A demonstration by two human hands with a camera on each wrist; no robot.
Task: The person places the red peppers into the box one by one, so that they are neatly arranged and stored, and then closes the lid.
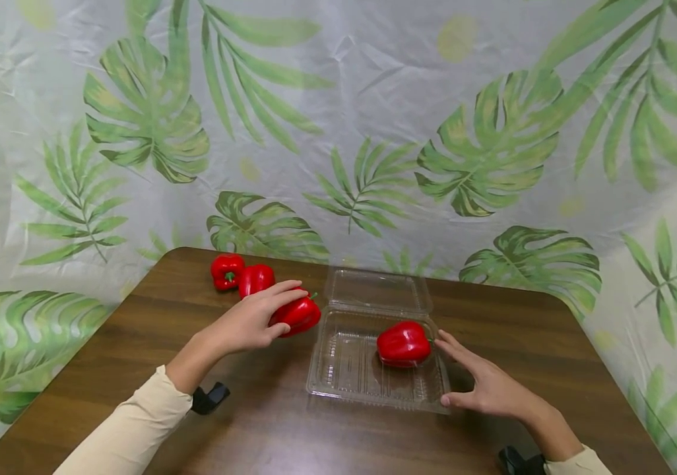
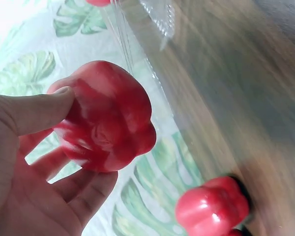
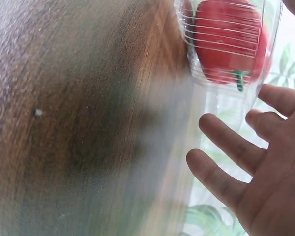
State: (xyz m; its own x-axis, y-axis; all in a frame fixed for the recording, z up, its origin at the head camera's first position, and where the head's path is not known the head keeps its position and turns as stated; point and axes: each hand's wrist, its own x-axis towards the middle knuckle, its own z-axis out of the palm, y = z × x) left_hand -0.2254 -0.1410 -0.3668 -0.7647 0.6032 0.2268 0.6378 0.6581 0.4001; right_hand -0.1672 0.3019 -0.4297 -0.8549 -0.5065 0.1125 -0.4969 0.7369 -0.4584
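A red bell pepper (image 1: pixel 301 314) is gripped in my left hand (image 1: pixel 253 319), thumb on one side and fingers on the other; it is up off the table in the left wrist view (image 2: pixel 105 115). To its right lies a clear plastic clamshell box (image 1: pixel 344 389), lid folded back. One red bell pepper (image 1: pixel 404 344) rests in the right half of the box, its green stem toward my right hand (image 1: pixel 487 384). That hand has its fingers spread beside the box's right edge, thumb at the near right corner. In the right wrist view its fingertips are right by the box wall (image 3: pixel 221 87).
Two more red bell peppers, one at the far left (image 1: pixel 227 272) and one beside it (image 1: pixel 257 280), lie on the brown wooden table (image 1: pixel 243 409). The box's lid (image 1: pixel 380 290) extends toward the table's back edge. A leaf-patterned curtain (image 1: pixel 374 99) hangs behind.
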